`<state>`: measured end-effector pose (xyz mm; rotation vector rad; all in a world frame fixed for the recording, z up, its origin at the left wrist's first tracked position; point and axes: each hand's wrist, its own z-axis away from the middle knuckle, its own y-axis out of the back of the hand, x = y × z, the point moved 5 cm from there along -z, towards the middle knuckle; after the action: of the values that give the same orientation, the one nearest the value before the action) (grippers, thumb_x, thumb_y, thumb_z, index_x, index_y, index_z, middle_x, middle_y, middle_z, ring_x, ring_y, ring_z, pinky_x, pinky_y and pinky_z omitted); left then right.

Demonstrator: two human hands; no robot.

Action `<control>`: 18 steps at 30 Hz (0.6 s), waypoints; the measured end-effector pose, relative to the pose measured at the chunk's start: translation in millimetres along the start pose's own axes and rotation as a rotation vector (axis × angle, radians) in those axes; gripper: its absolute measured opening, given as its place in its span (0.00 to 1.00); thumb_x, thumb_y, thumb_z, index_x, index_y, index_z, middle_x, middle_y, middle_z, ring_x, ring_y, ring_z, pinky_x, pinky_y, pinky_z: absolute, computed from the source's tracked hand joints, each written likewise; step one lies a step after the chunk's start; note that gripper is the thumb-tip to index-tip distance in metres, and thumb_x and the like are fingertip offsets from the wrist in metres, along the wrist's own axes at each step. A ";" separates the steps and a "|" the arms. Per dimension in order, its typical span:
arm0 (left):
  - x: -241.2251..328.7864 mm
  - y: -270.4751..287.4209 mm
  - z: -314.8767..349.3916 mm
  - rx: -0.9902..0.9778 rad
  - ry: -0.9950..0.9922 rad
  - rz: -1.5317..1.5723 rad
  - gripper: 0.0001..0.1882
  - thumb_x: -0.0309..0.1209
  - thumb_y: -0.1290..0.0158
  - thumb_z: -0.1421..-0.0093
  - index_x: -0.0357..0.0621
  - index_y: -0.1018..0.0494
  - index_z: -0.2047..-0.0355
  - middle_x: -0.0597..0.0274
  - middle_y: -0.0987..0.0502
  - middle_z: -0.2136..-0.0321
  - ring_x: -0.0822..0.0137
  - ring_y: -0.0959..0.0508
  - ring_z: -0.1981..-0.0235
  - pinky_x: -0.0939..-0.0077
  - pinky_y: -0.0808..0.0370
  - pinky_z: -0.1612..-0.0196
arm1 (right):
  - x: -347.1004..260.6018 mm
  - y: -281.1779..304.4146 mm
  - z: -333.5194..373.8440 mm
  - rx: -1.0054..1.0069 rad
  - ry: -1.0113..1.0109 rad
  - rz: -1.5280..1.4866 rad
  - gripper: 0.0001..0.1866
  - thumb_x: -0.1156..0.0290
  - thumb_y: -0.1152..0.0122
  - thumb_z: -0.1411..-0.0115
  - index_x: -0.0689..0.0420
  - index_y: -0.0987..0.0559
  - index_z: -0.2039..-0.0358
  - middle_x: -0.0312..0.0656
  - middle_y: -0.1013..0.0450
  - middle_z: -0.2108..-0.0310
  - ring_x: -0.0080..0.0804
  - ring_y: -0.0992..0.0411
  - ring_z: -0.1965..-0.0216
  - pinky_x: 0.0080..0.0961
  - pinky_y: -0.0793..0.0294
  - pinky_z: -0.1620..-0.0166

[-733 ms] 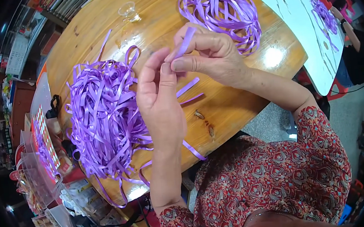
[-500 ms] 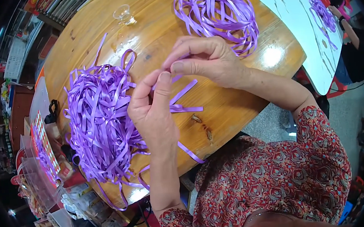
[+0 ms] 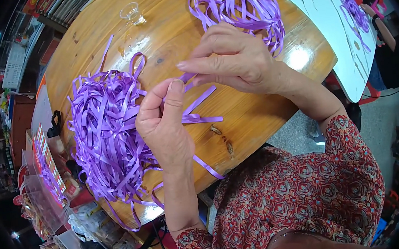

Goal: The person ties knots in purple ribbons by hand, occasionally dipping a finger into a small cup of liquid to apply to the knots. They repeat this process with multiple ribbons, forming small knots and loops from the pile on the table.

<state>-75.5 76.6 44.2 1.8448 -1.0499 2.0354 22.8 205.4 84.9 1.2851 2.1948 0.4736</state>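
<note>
My left hand pinches a purple satin ribbon between thumb and forefinger above the table. Close beside it, my right hand has its fingers and thumb around the same short stretch of ribbon; part of its grip is hidden. Loose ribbon ends show just right of my left hand. A large tangled heap of purple ribbons lies left of my left wrist. Beyond my right hand is a looser bundle of looped purple ribbons.
The ribbons lie on a glossy wooden table. A small clear plastic cup sits near its far side. A white marbled table adjoins at right, with more purple ribbon and another person's arm. Packaged goods crowd the lower left.
My right hand's fingers have straightened and drawn slightly apart from the left thumb, baring a short stretch of ribbon between the hands. My left hand has barely shifted.
</note>
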 end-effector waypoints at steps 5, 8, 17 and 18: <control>4.7 -1.4 1.0 0.011 0.003 -0.193 0.05 0.22 0.44 0.46 0.35 0.24 0.68 0.68 0.25 0.73 0.81 0.30 0.73 0.90 0.34 0.69 | 1.1 -0.8 1.3 0.026 -0.008 -0.003 0.14 0.71 0.33 0.56 0.56 0.20 0.67 0.35 0.29 0.75 0.31 0.31 0.73 0.25 0.34 0.69; 15.6 0.0 -1.4 -0.041 -0.119 -0.498 0.03 0.22 0.43 0.47 0.35 0.24 0.70 0.70 0.28 0.76 0.82 0.32 0.75 0.89 0.36 0.71 | 0.2 2.9 -2.6 -0.035 -0.050 -0.004 0.10 0.72 0.33 0.55 0.57 0.20 0.69 0.36 0.30 0.75 0.29 0.32 0.73 0.23 0.34 0.70; 5.5 -4.7 1.3 -0.114 -0.014 -0.050 0.06 0.20 0.46 0.45 0.35 0.27 0.66 0.66 0.27 0.70 0.78 0.28 0.70 0.87 0.32 0.66 | 12.1 -32.7 21.2 -0.176 -0.875 -1.384 0.07 0.75 0.40 0.46 0.64 0.21 0.66 0.38 0.27 0.70 0.21 0.31 0.69 0.19 0.32 0.65; 2.0 -3.9 2.4 -0.112 -0.014 -0.050 0.06 0.20 0.46 0.45 0.35 0.27 0.66 0.66 0.27 0.70 0.78 0.28 0.70 0.87 0.32 0.66 | 8.3 -37.1 22.4 -0.128 -0.951 -1.579 0.09 0.75 0.41 0.45 0.65 0.22 0.65 0.39 0.26 0.68 0.21 0.31 0.68 0.18 0.32 0.63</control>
<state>-71.8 77.4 47.5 1.8135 -1.0869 1.8978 8.0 195.4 44.6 -0.4803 1.5822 -0.5274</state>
